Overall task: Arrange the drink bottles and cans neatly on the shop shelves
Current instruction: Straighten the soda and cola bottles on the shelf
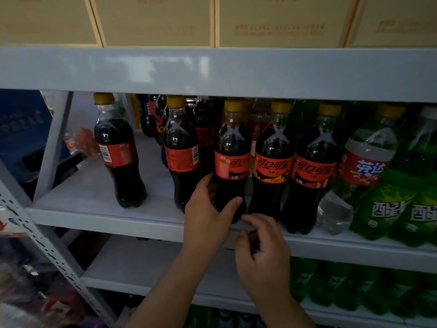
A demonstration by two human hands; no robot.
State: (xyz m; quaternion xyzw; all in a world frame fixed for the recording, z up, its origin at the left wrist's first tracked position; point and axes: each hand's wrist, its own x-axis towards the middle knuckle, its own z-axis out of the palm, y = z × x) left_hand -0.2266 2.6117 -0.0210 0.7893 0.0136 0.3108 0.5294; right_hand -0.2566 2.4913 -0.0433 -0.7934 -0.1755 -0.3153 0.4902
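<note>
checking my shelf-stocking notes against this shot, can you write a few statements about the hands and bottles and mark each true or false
1. The left hand holds the lower part of a cola bottle. True.
2. That cola bottle lies on its side. False: it stands upright on the shelf.
3. The front-row cola bottles have blue caps. False: the caps are yellow.
4. Green bottles stand to the right of the cola bottles. True.
5. The right hand holds a can. False: no can is in it; it is at the shelf's front edge, just below the held bottle.
</note>
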